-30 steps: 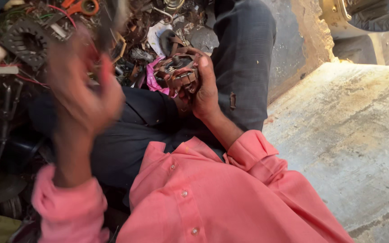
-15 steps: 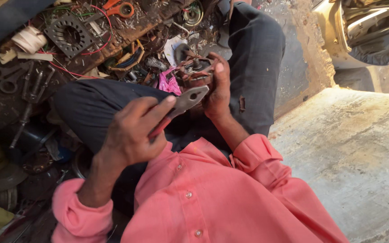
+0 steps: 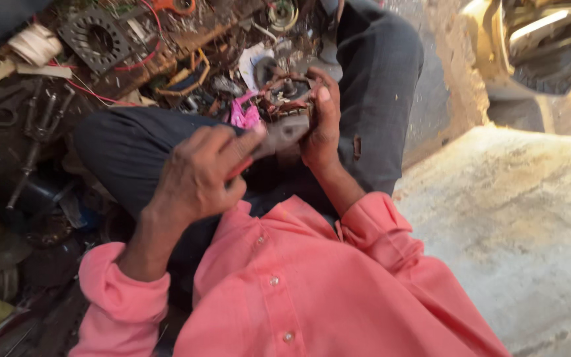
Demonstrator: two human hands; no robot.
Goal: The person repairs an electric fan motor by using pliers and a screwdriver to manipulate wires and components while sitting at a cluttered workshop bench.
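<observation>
My left hand (image 3: 199,173) grips red-handled pliers (image 3: 279,135), whose grey jaws reach into a small motor part with copper windings (image 3: 287,100). My right hand (image 3: 322,122) wraps around that part from the right and holds it above my lap. A bit of pink material (image 3: 242,116) shows just left of the part. Both arms wear pink sleeves, and my dark-trousered legs are folded under the hands.
Scrap lies on the ground ahead: a round grey perforated plate (image 3: 97,39), a white cord roll (image 3: 34,45), red wires, wrenches (image 3: 38,129) and metal bits. A concrete slab (image 3: 523,218) spreads to the right, a vehicle part (image 3: 550,46) at top right.
My left hand came down from the upper left holding the pliers and brought their jaws to the motor part. My right hand kept holding the part.
</observation>
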